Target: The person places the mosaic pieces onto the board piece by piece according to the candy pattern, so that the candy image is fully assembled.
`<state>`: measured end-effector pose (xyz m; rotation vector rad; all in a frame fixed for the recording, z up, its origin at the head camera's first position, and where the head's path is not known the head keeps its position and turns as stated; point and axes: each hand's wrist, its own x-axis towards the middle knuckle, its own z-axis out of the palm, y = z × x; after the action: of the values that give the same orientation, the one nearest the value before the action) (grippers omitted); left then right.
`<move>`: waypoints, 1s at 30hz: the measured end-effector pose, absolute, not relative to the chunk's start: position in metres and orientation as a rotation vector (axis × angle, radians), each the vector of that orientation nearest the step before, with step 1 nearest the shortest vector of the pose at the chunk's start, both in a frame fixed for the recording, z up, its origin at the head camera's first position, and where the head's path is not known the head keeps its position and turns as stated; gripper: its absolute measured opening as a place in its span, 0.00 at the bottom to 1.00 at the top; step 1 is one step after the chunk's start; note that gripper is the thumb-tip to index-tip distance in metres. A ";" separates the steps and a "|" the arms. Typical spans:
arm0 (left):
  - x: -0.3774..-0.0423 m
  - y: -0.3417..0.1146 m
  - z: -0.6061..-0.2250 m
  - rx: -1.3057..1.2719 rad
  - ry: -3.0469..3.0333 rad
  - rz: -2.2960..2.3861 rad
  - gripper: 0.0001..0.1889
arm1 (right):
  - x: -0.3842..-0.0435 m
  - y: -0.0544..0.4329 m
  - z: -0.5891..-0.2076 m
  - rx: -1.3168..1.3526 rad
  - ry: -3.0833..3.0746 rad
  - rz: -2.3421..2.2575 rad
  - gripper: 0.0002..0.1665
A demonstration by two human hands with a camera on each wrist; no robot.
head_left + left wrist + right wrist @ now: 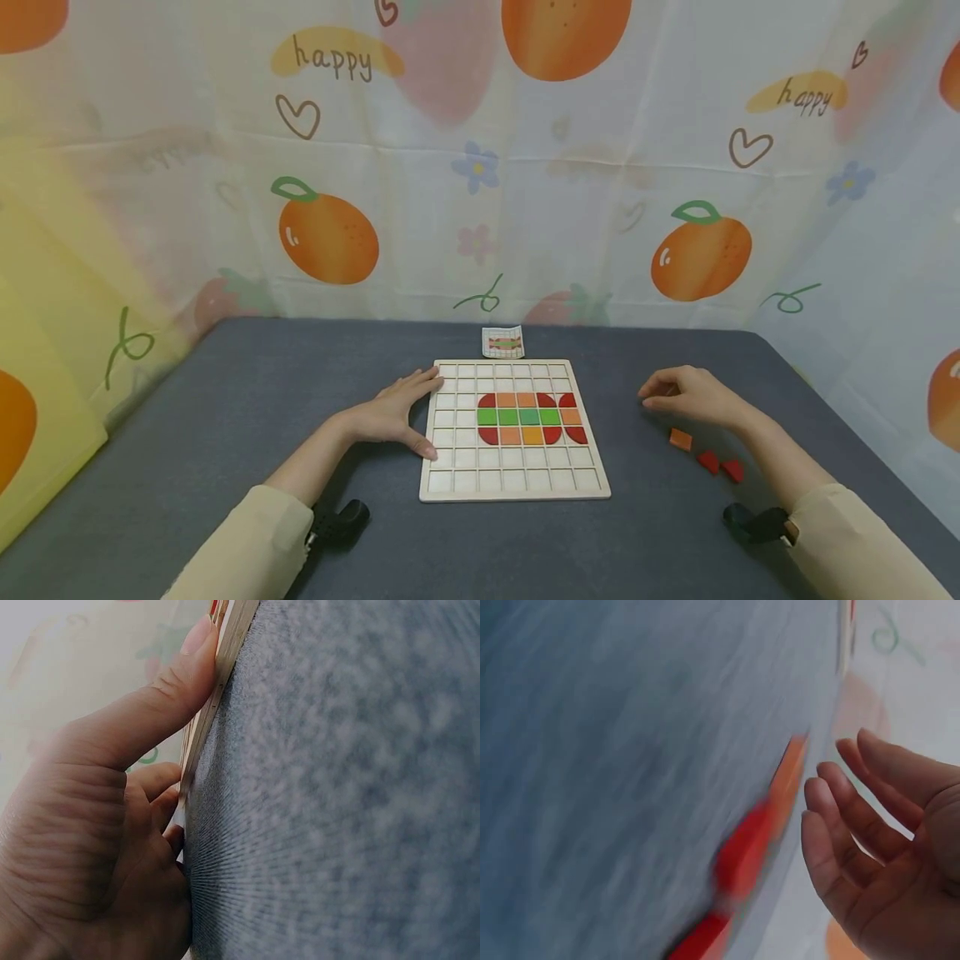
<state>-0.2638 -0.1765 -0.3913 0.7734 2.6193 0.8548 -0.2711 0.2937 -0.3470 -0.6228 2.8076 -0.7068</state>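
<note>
A white gridded board [476,482] lies on the table, its middle and right cells filled with red rounded pieces [487,435], orange squares [510,436] and green squares [507,417]. My left hand [390,408] rests spread along the board's left edge, thumb and fingertips touching it; the left wrist view shows the thumb [161,697] against the rim. To the right of the board my right hand [693,396] hovers with loosely bent fingers [844,810] and nothing between them. Below it lie a loose orange square [681,439] and two red pieces [708,462].
A small printed pattern card [502,342] stands just behind the board. The dark grey table [225,433] meets a fruit-print curtain [420,233] at its back. Dark wrist straps [341,525] are worn at both cuffs.
</note>
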 end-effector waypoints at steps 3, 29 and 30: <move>-0.263 -0.177 -0.391 0.771 2.619 0.851 0.63 | -0.271 0.312 -0.350 -0.575 2.770 -0.721 0.16; -0.263 -0.175 -0.390 0.765 2.620 0.853 0.62 | -0.269 0.348 -0.355 -0.645 2.443 -0.875 0.18; -0.263 -0.175 -0.389 0.761 2.619 0.853 0.62 | -0.269 0.348 -0.355 -0.646 2.444 -0.870 0.18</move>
<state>-0.2630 -0.1750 -0.3895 0.7605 2.6193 0.8530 -0.2689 0.3480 -0.3549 -0.6457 2.4443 -0.8700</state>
